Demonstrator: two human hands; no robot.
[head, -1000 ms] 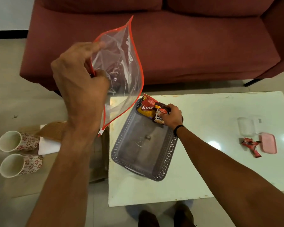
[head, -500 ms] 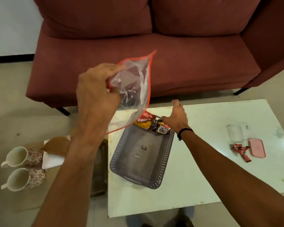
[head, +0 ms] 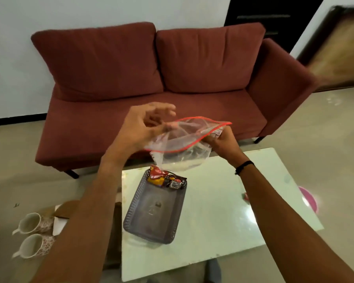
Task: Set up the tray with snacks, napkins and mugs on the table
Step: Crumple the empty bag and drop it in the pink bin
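Head view: clear zip bag held up over the far end of the tray.

Left hand (head: pixel 145 127) pinching the near-left rim of the zip bag (head: pixel 184 144), other fingers spread loose; right hand (head: pixel 221 141) gripping the bag's right end, fingers curled round the plastic. Snack packets (head: pixel 166 178) lying at the far end of the grey tray (head: pixel 151 231), tray on the white bench (head: pixel 223 211) near its left edge. Two mugs (head: pixel 31 233) and white napkins (head: pixel 58 226) down on the floor at left, well apart from the tray. Best, probably, to keep the bag mouth above the tray while emptying or folding it. Open tray floor toward the near end; bare bench to the right; bench's left edge just beside the tray, so little margin there.
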